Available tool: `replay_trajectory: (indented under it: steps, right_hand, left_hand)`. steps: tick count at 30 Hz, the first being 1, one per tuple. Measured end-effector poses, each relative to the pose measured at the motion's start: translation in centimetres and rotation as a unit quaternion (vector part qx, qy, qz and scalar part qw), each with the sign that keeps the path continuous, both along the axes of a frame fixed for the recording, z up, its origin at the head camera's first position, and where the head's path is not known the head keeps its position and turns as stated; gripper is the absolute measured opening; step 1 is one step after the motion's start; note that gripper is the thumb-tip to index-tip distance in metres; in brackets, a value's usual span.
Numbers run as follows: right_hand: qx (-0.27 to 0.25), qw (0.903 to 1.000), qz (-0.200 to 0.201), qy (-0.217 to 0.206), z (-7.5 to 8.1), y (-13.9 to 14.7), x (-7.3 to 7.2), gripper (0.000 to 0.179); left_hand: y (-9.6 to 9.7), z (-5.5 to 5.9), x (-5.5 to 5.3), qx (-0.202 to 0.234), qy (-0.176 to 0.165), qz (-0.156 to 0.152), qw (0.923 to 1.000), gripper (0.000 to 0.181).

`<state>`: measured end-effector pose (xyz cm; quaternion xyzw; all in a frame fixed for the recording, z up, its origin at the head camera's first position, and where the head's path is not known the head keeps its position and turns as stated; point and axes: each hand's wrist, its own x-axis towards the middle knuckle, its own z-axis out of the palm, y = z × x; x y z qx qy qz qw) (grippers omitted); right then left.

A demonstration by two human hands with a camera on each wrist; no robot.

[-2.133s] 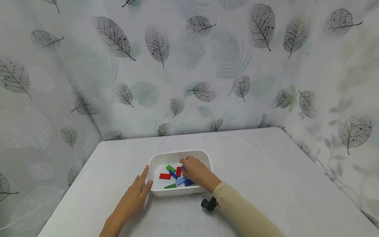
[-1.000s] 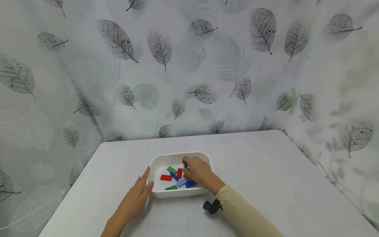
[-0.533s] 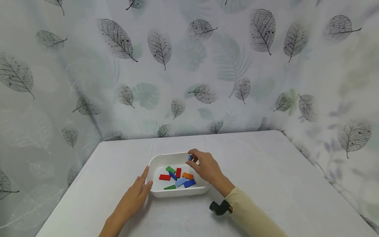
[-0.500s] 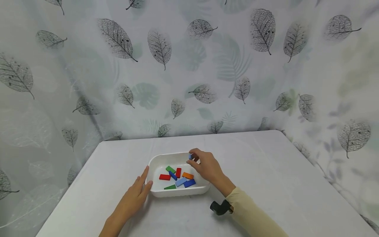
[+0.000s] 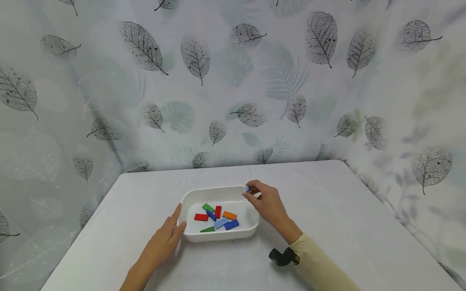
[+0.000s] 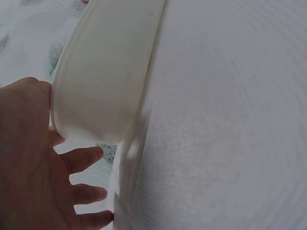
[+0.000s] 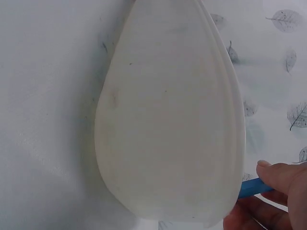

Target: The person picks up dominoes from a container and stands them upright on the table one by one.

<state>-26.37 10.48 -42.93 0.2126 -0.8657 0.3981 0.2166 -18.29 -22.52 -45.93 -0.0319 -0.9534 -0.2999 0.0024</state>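
A white tray (image 5: 222, 237) stands on the table, holding several small flat blocks. My left hand (image 5: 160, 244) rests at the tray's left end, fingers extended; in the left wrist view the thumb side touches the tray rim (image 6: 56, 96). Above the tray's right rear corner, my right hand (image 5: 268, 204) pinches a light-blue block (image 5: 247, 188) between thumb and fingers. From the right wrist, this blue block (image 7: 253, 188) appears beside the tray rim, partly hidden by the tray. Inside lie red (image 5: 201, 217), green (image 5: 208, 229), orange (image 5: 229, 215) and blue (image 5: 231, 224) blocks.
The white-covered table (image 5: 309, 202) extends around the tray. A leaf-patterned curtain (image 5: 225, 93) hangs behind it and along both sides. A black wrist device (image 5: 282, 257) sits at the right sleeve, just above the table.
My right hand has come up out of the tray with the light-blue block and moved right to its rear corner, uncovering the orange block. The left hand stays in place.
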Motion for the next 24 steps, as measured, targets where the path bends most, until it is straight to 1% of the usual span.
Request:
replay_trajectory:
  steps: [4,8,11,15,19,21,24]
  right_hand:
    - [-0.009,0.9998,-0.014,0.004,0.0,0.9,-0.4,0.032]
    - [-0.011,0.9994,-0.032,-0.002,-0.1,1.8,-0.4,0.032]
    - [-0.011,0.9990,-0.044,-0.001,-0.4,2.5,-0.6,0.031]
    - [-0.019,0.9987,-0.047,-0.001,-1.0,3.5,-0.7,0.028]
    - [-0.025,0.9981,-0.049,-0.028,-1.9,4.4,-1.0,0.026]
    - [-0.023,0.9972,-0.053,-0.046,-2.4,4.8,-1.2,0.026]
    - [-0.017,0.9963,-0.058,-0.061,-3.0,5.3,-1.5,0.027]
  left_hand:
    - [0.0,0.0,-0.1,0.004,0.002,0.000,1.0000,0.068]
    - [0.1,-0.1,-0.2,0.009,0.000,-0.001,1.0000,0.068]
    - [0.1,-0.2,-0.2,0.011,0.002,-0.002,0.9999,0.068]
    - [0.1,-0.1,-0.1,0.010,0.000,-0.001,1.0000,0.068]
    - [0.2,-0.1,0.0,0.006,-0.004,0.000,1.0000,0.068]
    - [0.1,-0.1,0.0,0.004,-0.003,0.000,1.0000,0.068]
    - [0.0,-0.1,0.2,0.008,0.002,-0.003,1.0000,0.068]
